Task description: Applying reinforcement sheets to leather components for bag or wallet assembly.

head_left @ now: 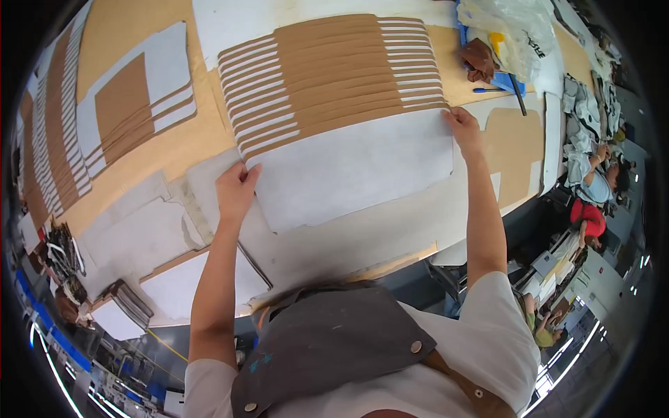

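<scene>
My left hand (238, 188) pinches the left side of the large white sheet (355, 171) near its top corner; my right hand (463, 129) pinches its top right corner. The sheet lies mid-desk (207, 136), between the near edge and the fanned brown-and-white panels (334, 66) stretching toward the far edge. My left grip sits nearer the desk's front edge than my right, so an uneven pull could skew the sheet. Dragging it against the panels might spoil their even steps, and pinching too hard could crease the corners.
</scene>
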`<state>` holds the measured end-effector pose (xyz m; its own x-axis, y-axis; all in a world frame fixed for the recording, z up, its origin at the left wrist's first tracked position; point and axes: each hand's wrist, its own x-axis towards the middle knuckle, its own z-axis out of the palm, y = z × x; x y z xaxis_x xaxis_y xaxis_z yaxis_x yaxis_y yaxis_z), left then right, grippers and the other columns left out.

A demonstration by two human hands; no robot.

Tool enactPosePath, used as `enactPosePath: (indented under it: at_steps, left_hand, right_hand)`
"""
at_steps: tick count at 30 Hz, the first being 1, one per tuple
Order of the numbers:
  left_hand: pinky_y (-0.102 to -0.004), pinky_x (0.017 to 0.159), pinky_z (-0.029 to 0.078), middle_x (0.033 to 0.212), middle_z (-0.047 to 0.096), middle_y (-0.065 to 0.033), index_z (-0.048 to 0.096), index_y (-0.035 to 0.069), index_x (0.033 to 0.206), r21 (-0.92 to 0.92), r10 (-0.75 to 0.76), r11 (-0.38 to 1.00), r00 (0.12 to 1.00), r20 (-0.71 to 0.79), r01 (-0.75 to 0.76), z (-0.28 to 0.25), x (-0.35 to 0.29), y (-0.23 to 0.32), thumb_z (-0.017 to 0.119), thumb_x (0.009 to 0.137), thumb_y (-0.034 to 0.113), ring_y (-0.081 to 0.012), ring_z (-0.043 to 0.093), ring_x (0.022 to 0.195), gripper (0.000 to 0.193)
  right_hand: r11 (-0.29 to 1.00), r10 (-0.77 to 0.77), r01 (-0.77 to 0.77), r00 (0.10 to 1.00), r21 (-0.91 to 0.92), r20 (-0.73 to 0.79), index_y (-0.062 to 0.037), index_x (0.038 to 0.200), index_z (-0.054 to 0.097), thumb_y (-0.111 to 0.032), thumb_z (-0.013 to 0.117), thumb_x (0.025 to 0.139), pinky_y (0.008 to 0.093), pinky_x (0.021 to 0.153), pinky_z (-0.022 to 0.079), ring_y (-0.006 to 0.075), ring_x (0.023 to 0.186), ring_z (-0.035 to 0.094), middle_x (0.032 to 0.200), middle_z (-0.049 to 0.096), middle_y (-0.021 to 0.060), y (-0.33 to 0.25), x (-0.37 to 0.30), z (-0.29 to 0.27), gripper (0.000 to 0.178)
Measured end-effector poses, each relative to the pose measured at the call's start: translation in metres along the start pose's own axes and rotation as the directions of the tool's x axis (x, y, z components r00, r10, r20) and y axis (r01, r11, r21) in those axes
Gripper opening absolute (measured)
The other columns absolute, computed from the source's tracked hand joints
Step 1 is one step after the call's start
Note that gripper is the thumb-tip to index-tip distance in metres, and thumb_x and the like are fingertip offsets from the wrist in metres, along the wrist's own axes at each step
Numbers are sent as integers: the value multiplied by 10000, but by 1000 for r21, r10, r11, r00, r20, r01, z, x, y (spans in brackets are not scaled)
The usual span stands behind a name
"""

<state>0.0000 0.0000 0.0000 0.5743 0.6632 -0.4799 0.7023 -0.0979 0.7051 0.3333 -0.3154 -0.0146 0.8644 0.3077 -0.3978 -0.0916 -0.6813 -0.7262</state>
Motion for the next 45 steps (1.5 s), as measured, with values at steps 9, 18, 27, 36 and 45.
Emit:
enactPosePath:
  at_steps: [9,18,27,36,45]
  left_hand:
    - [-264,407,351,456,463,-56,435,3,561,-9,47,999,998,-35,-47,4,2,-9,643,763,173,-113,421,386,336]
    - [-270,414,356,454,461,-51,446,3,564,13,26,1000,997,-70,-25,3,1,-6,643,758,195,-116,415,395,336]
    - [-269,434,394,492,532,-86,548,-13,605,2,47,999,987,-151,-47,11,1,-19,681,725,221,-151,477,404,295]
    - [-267,422,416,475,531,-70,550,-7,573,40,-133,990,989,-59,136,-1,-1,3,703,703,261,-147,505,370,335]
    - [-275,414,409,461,515,-72,542,-8,599,-28,-71,997,985,-155,67,-22,-21,-24,673,745,244,-150,510,375,318]
  right_hand:
    - [999,9,-13,993,-38,-116,-9,751,618,-219,676,739,214,543,388,58,581,457,639,569,-7,-16,-6,6,218]
    - [997,16,-22,996,-76,-83,-13,763,612,-183,705,708,199,529,375,48,580,448,658,558,-20,-14,0,6,201]
    - [999,10,-13,997,-40,-79,-18,760,613,-159,707,715,183,550,367,40,611,448,667,548,-35,-10,2,2,175]
    - [980,-25,-10,985,-200,-172,-20,887,598,-219,698,724,221,598,413,90,634,504,693,576,11,-4,1,5,276]
    - [653,-383,95,897,-751,-219,-83,1127,497,-223,578,796,395,751,437,289,892,535,1094,511,130,-17,-28,41,368]
